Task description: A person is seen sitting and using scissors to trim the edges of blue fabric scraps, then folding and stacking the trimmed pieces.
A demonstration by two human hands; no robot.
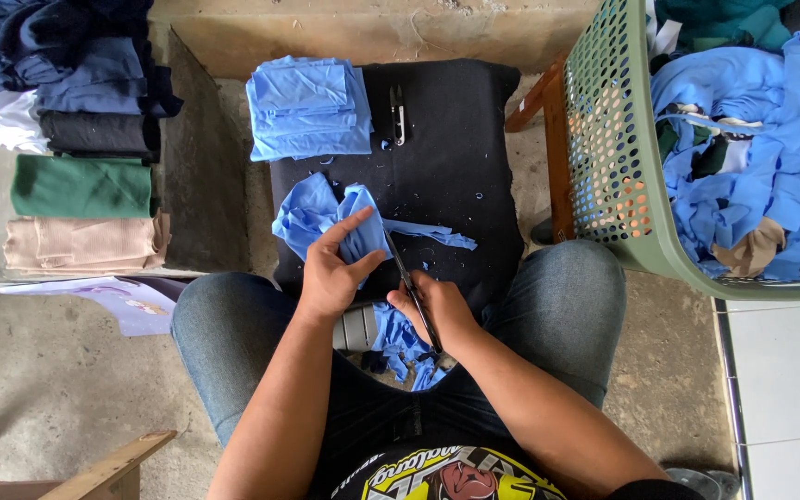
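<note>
My left hand (333,268) grips a crumpled light blue piece of fabric (315,215) over a black cushion (456,157) in front of my knees. My right hand (439,310) holds black scissors (406,273), whose blades point up toward the fabric beside my left fingers. A thin blue strip (432,231) trails to the right from the held piece. More blue scraps (405,347) lie in my lap between my thighs.
A folded stack of light blue cloth (309,106) and a small black thread snipper (398,113) rest on the cushion's far end. A green perforated basket (608,139) of blue cloth stands at right. Folded dark, white, green and beige garments (81,139) are piled at left.
</note>
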